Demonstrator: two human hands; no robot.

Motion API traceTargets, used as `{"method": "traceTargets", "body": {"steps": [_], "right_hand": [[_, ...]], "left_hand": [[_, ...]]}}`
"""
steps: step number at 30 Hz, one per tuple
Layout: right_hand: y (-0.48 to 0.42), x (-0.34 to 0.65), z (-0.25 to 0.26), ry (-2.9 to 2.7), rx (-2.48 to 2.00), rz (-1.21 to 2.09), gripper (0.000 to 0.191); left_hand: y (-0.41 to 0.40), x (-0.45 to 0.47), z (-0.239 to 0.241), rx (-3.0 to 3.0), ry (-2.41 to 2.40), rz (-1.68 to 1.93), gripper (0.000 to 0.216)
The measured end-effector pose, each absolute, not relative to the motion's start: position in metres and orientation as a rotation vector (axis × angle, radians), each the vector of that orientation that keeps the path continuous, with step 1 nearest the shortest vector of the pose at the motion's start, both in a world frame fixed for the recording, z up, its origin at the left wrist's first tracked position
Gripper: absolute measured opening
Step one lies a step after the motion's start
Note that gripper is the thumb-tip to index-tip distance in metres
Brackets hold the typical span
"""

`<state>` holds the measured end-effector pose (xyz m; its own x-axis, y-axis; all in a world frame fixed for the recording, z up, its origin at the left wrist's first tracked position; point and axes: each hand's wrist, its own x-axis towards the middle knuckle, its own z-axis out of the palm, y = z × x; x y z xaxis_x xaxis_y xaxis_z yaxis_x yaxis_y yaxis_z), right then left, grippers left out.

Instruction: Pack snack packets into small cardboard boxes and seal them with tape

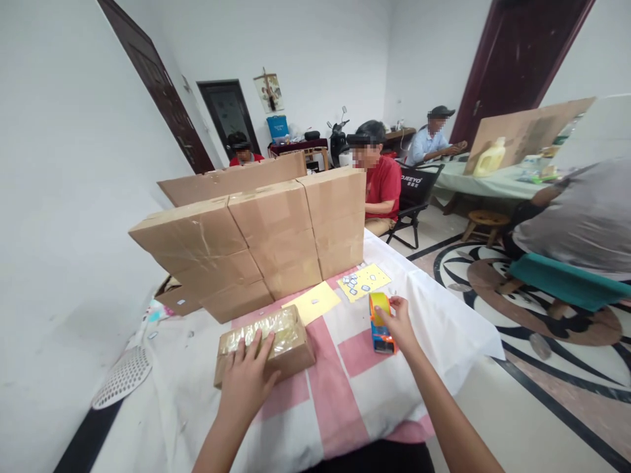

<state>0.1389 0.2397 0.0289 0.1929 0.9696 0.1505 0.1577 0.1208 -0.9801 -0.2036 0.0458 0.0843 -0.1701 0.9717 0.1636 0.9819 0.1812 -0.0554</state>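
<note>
My left hand (pixel 249 368) lies with fingers spread on top of a cardboard box (pixel 290 351), whose upper face is covered with shiny tape. To the right, my right hand (pixel 400 323) grips a tape dispenser (pixel 382 338) by its side. The dispenser has a blue and orange frame and a yellow roll of tape, and it is over the pink-and-white cloth. Between the two hands, the cloth (pixel 328 394) shows bare. Just behind the dispenser lies a yellow sheet (pixel 367 282) with small pale pieces on it. A plainer yellow sheet (pixel 315 303) lies beside it.
Stacked cardboard boxes (pixel 276 230) form a wall across the table's far side. An open box (pixel 180 297) stands at the left, near a white perforated fan (pixel 123 378). A person in red (pixel 384 187) sits behind the stack; others sit at the right-hand table (pixel 444 174).
</note>
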Motion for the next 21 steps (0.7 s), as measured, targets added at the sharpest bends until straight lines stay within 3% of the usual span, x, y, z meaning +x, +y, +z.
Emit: {"method": "traceTargets", "body": {"steps": [4, 8, 12, 16, 18, 21], "right_hand": [[0.245, 0.147, 0.022, -1.369, -1.176, 1.258, 0.056], [0.234, 0.144, 0.025, -1.419, -1.08, 1.358, 0.057], [0.199, 0.117, 0.038, -1.332, -0.938, 1.382, 0.054], [0.16, 0.081, 0.063, -1.249, -0.708, 1.451, 0.046], [0.15, 0.072, 0.068, -1.289, -0.71, 1.413, 0.048], [0.153, 0.07, 0.066, -1.424, -0.782, 1.224, 0.055]], "left_hand": [[0.051, -0.191, 0.1, -1.835, -2.379, 0.006, 0.07], [0.054, -0.174, 0.13, -1.832, -2.395, -0.094, 0.068], [0.057, -0.124, 0.132, -1.931, -2.2, -0.677, 0.05], [0.062, -0.066, 0.098, -2.346, -2.186, -1.334, 0.035], [0.064, -0.05, 0.084, -2.284, -2.261, -1.689, 0.027], [0.061, -0.042, 0.078, -2.108, -2.293, -1.936, 0.033]]}}
